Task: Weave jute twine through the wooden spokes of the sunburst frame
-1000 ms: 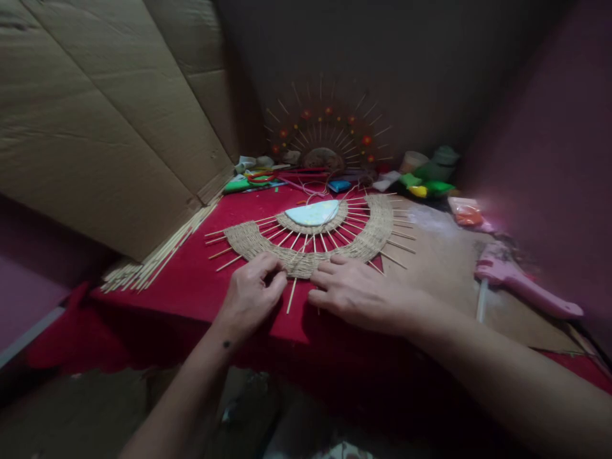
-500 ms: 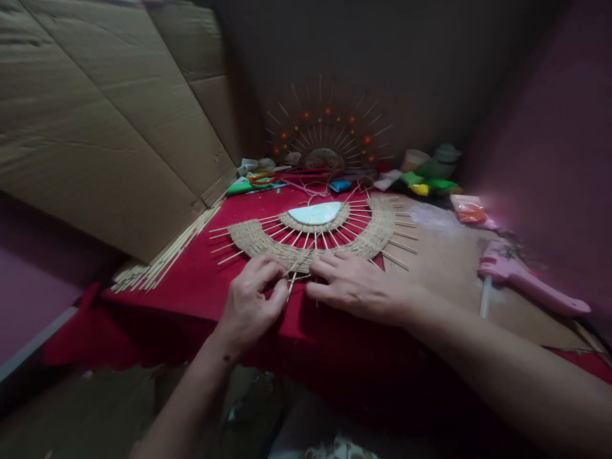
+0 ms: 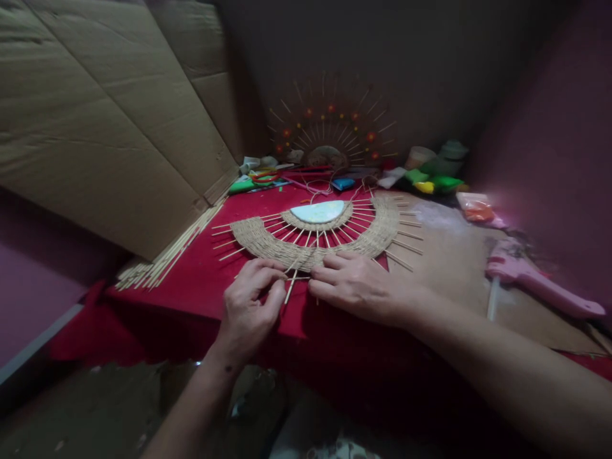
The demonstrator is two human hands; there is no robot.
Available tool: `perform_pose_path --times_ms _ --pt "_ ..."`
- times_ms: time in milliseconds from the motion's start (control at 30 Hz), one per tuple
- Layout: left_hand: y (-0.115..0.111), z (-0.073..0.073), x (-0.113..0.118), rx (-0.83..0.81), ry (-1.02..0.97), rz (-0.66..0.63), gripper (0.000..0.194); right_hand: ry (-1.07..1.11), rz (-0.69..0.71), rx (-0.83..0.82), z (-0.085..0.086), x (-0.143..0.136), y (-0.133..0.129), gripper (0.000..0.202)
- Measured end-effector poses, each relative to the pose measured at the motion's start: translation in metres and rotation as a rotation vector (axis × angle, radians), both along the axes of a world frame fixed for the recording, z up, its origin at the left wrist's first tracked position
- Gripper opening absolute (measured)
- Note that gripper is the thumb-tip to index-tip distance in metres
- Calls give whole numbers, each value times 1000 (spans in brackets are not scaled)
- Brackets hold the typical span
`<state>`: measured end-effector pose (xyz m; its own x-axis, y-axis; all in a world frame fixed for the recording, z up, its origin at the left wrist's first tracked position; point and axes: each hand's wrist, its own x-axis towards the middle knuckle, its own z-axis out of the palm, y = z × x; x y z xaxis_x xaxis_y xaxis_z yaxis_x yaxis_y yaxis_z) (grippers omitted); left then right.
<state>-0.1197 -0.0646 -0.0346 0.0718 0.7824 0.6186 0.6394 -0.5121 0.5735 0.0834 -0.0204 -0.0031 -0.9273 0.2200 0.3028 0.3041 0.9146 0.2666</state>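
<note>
A half-round woven piece (image 3: 248, 238) lies on the red cloth, with its curved side toward me. Thin sticks fan out through its wide twine band, and a pale blue half disc (image 3: 318, 211) sits at its centre. My left hand (image 3: 251, 299) is closed in a pinch at the band's near edge, on a strand of twine (image 3: 299, 278) that spans the gap between my hands. One stick (image 3: 290, 288) sticks out toward me in that gap. My right hand (image 3: 356, 284) rests with bent fingers over the band's near edge, gripping it; its fingertips are partly hidden.
Loose sticks (image 3: 172, 248) lie at left beside a large cardboard sheet (image 3: 109, 121). A pink glue gun (image 3: 540, 280) rests on brown board at right. Scissors (image 3: 265, 178), coloured packets (image 3: 444, 183) and a flowered stick fan (image 3: 329, 134) are at the back.
The view has shifted slightly. The fingers of both hands have moved a little at the band's near edge, and more of the stick between them shows.
</note>
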Motion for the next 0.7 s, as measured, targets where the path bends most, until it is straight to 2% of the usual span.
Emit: perform_pose_path --times_ms 100,200,367,500,600,700 --pt "-2 -1 2 66 -15 51 12 18 -1 10 1 0 -1 22" --pt "-7 0 3 62 -77 18 12 28 3 22 0 0 -1 22" --pt "-13 4 -1 -108 -276 -118 9 20 11 13 -2 0 -1 24" --pt "-11 5 -6 -278 -455 -157 7 -5 14 -2 -2 0 -2 24" --pt "-12 6 -10 -340 -433 -101 8 -5 8 -1 -2 -1 -1 23" --pt "-17 7 -11 -290 -275 -41 12 6 -2 -2 -1 -1 -1 22"
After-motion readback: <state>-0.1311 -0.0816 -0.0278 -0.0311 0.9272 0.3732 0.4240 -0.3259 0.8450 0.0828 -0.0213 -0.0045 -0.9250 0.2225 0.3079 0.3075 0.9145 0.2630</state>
